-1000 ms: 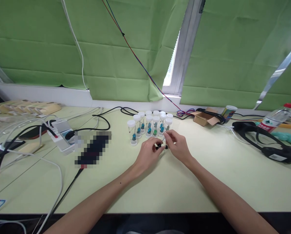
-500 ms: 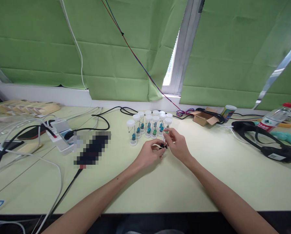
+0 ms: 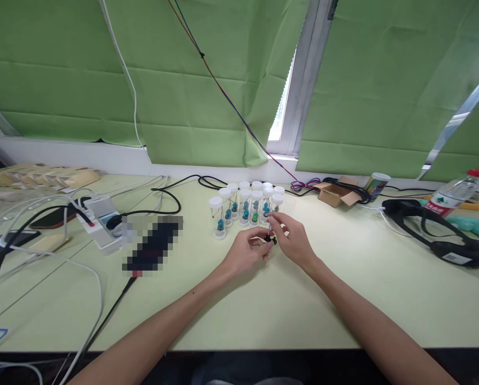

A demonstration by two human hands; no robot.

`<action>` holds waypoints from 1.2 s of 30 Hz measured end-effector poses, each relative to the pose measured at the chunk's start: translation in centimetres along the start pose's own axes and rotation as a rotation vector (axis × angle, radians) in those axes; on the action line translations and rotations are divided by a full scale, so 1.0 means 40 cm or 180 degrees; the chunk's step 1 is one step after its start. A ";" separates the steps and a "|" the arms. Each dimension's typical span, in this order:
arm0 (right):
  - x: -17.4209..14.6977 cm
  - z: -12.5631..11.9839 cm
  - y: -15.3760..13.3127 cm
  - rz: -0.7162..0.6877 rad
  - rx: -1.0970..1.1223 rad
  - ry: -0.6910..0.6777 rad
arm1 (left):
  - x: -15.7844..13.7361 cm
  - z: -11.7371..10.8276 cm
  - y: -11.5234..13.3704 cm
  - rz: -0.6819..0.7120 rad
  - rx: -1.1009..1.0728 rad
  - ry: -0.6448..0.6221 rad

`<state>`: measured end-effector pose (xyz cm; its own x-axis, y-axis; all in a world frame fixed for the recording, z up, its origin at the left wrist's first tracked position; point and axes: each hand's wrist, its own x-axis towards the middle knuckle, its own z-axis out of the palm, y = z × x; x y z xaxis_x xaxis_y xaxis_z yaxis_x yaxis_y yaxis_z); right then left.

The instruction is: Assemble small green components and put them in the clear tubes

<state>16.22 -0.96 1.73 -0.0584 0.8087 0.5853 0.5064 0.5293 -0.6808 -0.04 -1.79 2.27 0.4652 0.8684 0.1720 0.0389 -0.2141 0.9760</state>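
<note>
1. Tubes [image 3: 245, 206], white-capped, are standing upright just beyond my hands, presumably for easy reach.
2. Black part [image 3: 268, 238] is sitting between my hands, on the near side of the tubes.
3. Left hand [image 3: 245, 250] is pinching it, thumb and fingers nearly together; I'm probably steadying it.
4. Right hand [image 3: 291, 238] is pinching a thin rod [image 3: 269, 228], thumb and fingertip almost meeting; rod is pointing down at the part, likely for fine control. Can't tell if its tip is touching.
</note>
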 end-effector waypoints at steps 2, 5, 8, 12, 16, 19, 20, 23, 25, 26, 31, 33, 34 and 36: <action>0.000 -0.003 -0.003 -0.0116 -0.0042 0.0121 | 0.002 0.000 0.001 0.0024 0.0016 0.0131; 0.001 -0.009 -0.007 -0.0229 -0.0106 0.0487 | 0.009 -0.005 -0.005 0.0018 0.0026 0.0423; 0.004 -0.013 -0.004 -0.0298 -0.0262 0.0686 | 0.016 -0.015 -0.016 0.0007 0.0039 0.0690; 0.007 -0.011 0.015 -0.0269 -0.0659 0.0206 | 0.022 -0.027 -0.026 0.0062 0.0146 0.0940; 0.003 -0.005 0.026 0.0190 -0.1220 -0.0908 | 0.023 -0.029 -0.028 0.0082 0.0254 0.1025; -0.001 -0.004 0.025 0.0365 -0.1582 -0.1434 | 0.023 -0.026 -0.029 0.0078 0.0270 0.1046; -0.002 -0.004 0.025 0.0383 -0.1659 -0.1519 | 0.023 -0.025 -0.029 0.0079 0.0274 0.1044; -0.004 -0.006 0.027 0.0383 -0.1795 -0.1616 | 0.022 -0.022 -0.028 0.0074 0.0305 0.1017; -0.006 -0.006 0.031 0.0375 -0.1821 -0.1646 | 0.021 -0.020 -0.028 0.0081 0.0324 0.0997; -0.007 -0.006 0.033 0.0373 -0.1820 -0.1665 | 0.020 -0.020 -0.027 0.0088 0.0329 0.0987; -0.010 -0.006 0.038 0.0353 -0.1777 -0.1702 | 0.017 -0.019 -0.028 0.0063 0.0386 0.0954; -0.010 -0.006 0.037 0.0379 -0.1770 -0.1711 | 0.016 -0.019 -0.027 0.0041 0.0411 0.0938; -0.010 -0.006 0.036 0.0398 -0.1773 -0.1718 | 0.016 -0.019 -0.027 0.0029 0.0421 0.0928; -0.010 -0.006 0.034 0.0426 -0.1792 -0.1734 | 0.014 -0.018 -0.025 0.0013 0.0433 0.0909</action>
<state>17.14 -0.61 0.68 -0.3054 0.9450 0.1175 0.8891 0.3271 -0.3201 -0.46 -0.75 1.49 0.1992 0.9538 0.2251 0.1644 -0.2590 0.9518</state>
